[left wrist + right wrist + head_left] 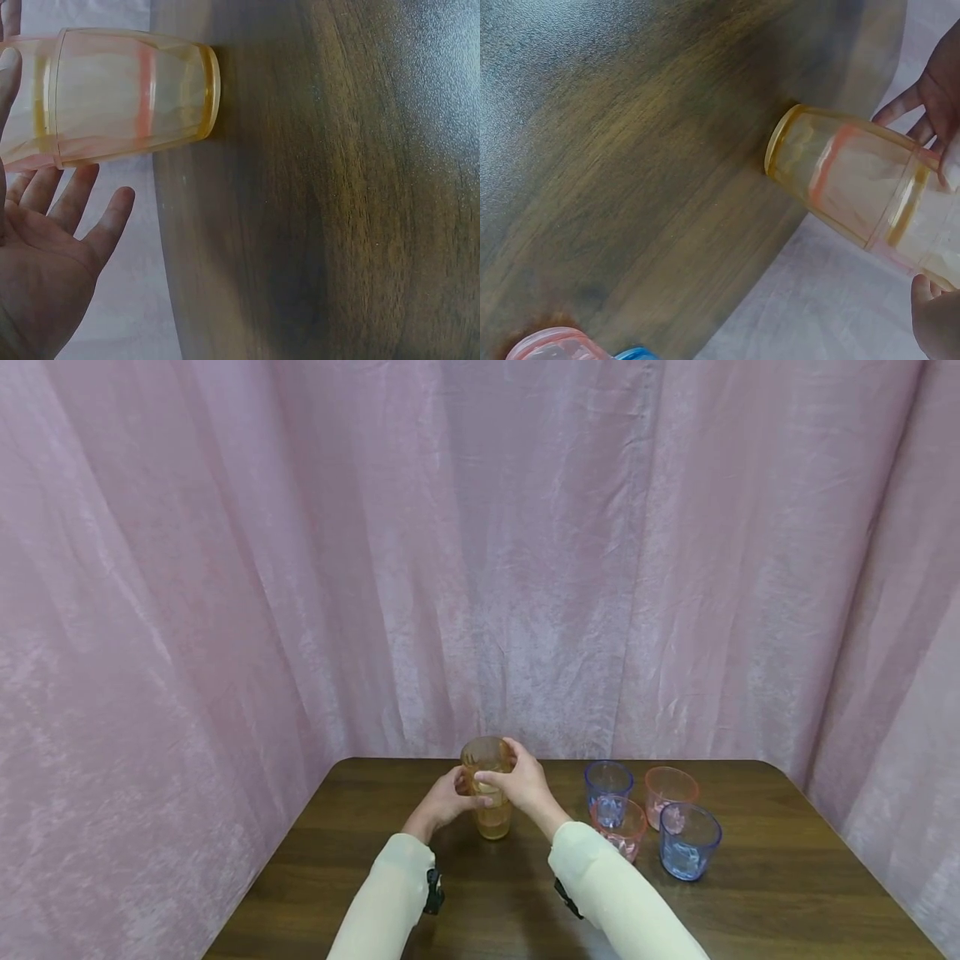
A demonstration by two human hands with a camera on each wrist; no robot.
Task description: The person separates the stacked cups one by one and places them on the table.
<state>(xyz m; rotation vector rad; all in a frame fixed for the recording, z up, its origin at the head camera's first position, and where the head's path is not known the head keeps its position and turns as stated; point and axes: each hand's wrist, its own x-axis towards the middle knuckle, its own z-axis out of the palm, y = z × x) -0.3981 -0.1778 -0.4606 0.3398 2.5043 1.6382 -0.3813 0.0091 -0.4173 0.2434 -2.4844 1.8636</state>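
Observation:
An amber see-through stack of plastic cups (pixel 492 820) stands upright between my two hands, its base right at the tabletop. Through the wall of the lowest cup a pink ring shows, and a yellow band sits higher up. My left hand (pixel 442 803) holds the stack from the left around the middle, thumb across the front and fingers behind. Higher on the right side, my right hand (pixel 527 783) grips the upper part, its thumb also in front. In the left wrist view, the left hand's fingers (pixel 75 196) lie along the far side of the cups.
Several tumblers stand right of my right hand on the dark wooden table (pixel 330 860): a back blue one (pixel 609 793), a back pink one (pixel 671 797), a front pink one (pixel 618 831) and a front blue one (pixel 688 843). Pink curtains (pixel 525 568) hang behind the table.

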